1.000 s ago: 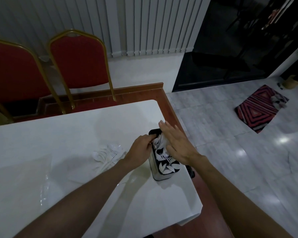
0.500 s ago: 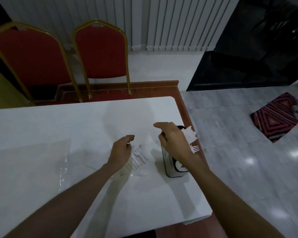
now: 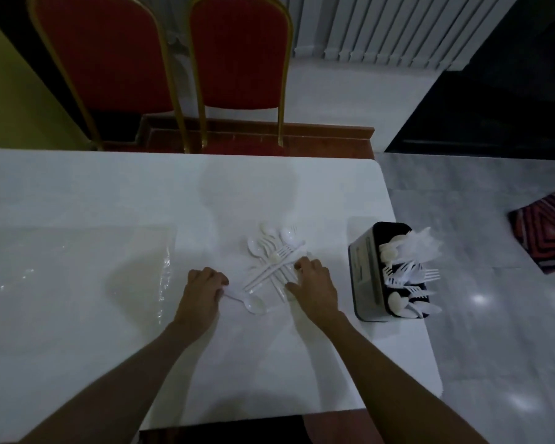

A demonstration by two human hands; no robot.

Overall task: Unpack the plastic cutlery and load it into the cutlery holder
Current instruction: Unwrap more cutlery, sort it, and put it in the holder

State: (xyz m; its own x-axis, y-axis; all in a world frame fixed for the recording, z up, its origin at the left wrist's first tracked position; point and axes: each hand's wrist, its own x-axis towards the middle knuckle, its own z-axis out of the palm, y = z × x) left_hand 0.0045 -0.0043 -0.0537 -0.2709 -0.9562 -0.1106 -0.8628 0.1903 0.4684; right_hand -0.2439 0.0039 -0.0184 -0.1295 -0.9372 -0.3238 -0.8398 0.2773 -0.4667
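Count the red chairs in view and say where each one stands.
2. One red chair stands behind the white table at far left; the other red chair is right beside it, nearer centre. More may be out of frame.

— What furniture is in the room?

— A white desk (image 3: 77, 193) fills the near part. Behind its far edge stand two chairs (image 3: 237, 59) with red backs and golden metal frames, side by side on a red-brown floor strip (image 3: 327, 136).

— And the walls?

— Far behind, white vertical blinds (image 3: 382, 27) hang down. At the far left there is a yellowish surface (image 3: 13, 91); at the far right a dark area, too dark to read.

— The floor?

— Grey shiny tiles (image 3: 462, 203) on the right, with small bright reflections of lamps. A rug (image 3: 548, 225) with red and black striped pattern lies at the right edge. The light is dim.
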